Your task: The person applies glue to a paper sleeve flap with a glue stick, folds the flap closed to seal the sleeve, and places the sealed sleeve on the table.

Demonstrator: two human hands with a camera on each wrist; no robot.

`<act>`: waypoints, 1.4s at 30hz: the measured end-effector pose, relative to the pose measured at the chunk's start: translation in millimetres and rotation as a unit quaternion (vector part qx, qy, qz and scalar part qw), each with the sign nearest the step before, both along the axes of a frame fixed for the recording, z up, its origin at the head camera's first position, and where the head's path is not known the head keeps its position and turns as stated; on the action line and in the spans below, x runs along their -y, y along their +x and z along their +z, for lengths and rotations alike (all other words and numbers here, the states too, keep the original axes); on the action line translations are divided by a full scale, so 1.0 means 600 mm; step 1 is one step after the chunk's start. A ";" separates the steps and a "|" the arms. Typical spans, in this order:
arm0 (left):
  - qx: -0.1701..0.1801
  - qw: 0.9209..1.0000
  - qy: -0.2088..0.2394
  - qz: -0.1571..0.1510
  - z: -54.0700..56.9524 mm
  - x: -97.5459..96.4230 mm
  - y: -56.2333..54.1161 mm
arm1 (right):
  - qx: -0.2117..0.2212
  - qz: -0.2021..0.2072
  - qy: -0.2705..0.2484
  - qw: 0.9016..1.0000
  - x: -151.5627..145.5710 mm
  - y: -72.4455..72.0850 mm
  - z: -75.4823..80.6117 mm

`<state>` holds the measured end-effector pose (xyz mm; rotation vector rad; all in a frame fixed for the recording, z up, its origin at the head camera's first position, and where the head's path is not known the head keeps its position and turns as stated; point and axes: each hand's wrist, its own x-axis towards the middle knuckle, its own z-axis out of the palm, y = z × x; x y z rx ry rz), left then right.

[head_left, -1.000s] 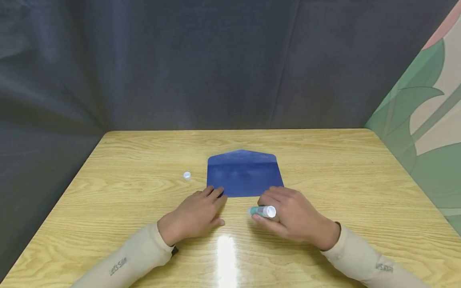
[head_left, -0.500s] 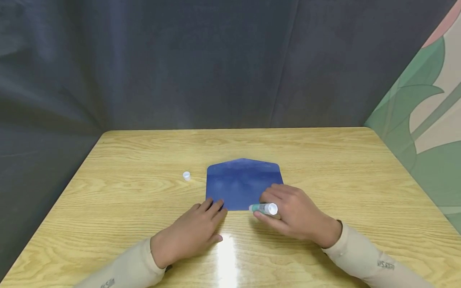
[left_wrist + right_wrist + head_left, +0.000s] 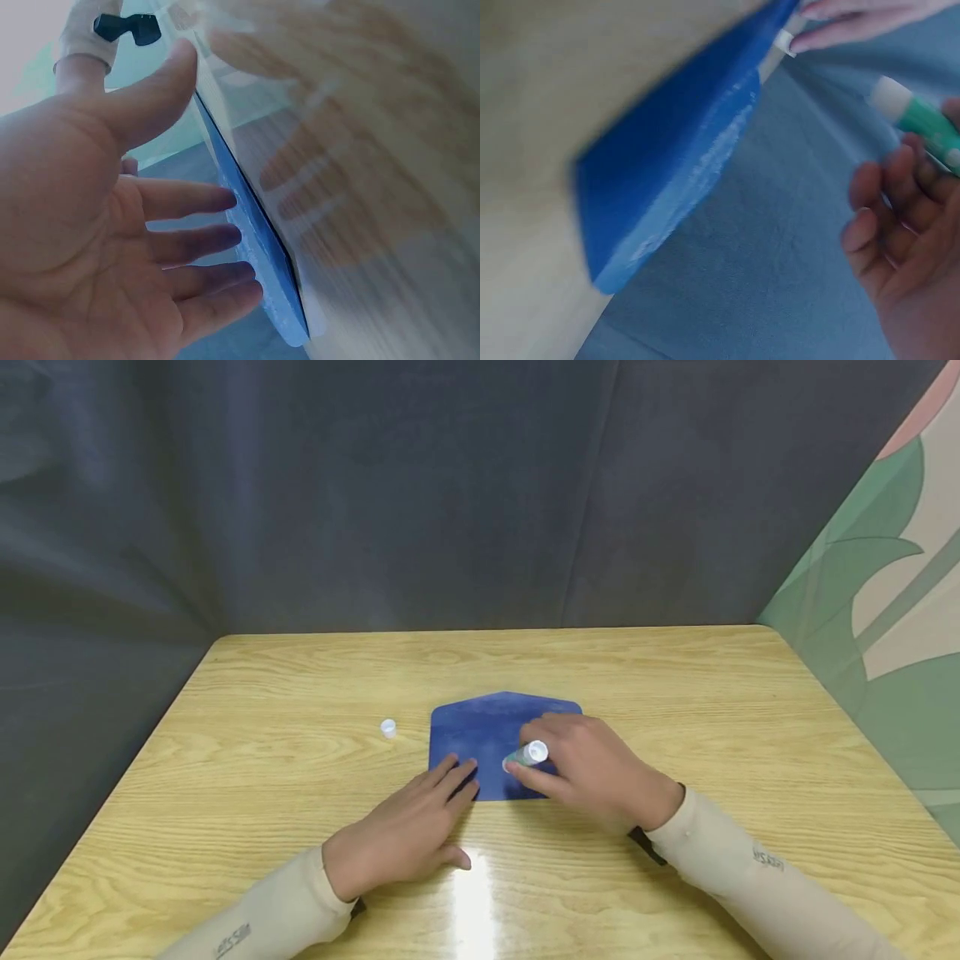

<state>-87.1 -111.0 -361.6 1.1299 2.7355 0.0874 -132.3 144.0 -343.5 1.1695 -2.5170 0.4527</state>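
We see a blue paper envelope [image 3: 487,739] lying on the wood-grain table [image 3: 300,693] in front of us, its peaked flap [image 3: 697,172] unfolded toward the far side. Whitish streaks cover the flap in the right wrist view; we take them for glue.

Our right hand [image 3: 592,768] grips a green-and-white glue stick [image 3: 527,754], the thumb along one side and the other fingers loosely curled. The stick slants above the right half of the envelope, and the right wrist view shows it apart from the paper. Our left hand [image 3: 408,831] grasps nothing: its fingers are stretched out, with the fingertips over the envelope's near left corner. We cannot tell how firmly they press, if at all. The small white cap [image 3: 387,728] stands on the table just left of the envelope, nearer the left hand than the right.

We judge the envelope light and thin, stiff enough to lie flat but quick to crease, and likely to slide on the smooth table unless pinned. The near corners look like the best hold, since the streaked flap is probably tacky. The glue stick should be light, rigid and easy to grip around its barrel; its uncapped end is best left untouched.
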 end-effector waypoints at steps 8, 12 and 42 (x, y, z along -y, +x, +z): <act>0.036 0.999 -0.029 0.004 0.006 -0.002 -0.009 | 0.032 0.005 0.049 0.998 0.050 -0.044 0.017; 0.052 0.998 -0.021 0.006 0.006 -0.002 -0.011 | 0.061 -0.007 0.049 0.997 0.074 -0.062 0.021; 0.052 0.998 -0.026 -0.006 -0.001 0.002 -0.017 | 0.173 -0.075 0.142 0.972 0.178 -0.120 -0.019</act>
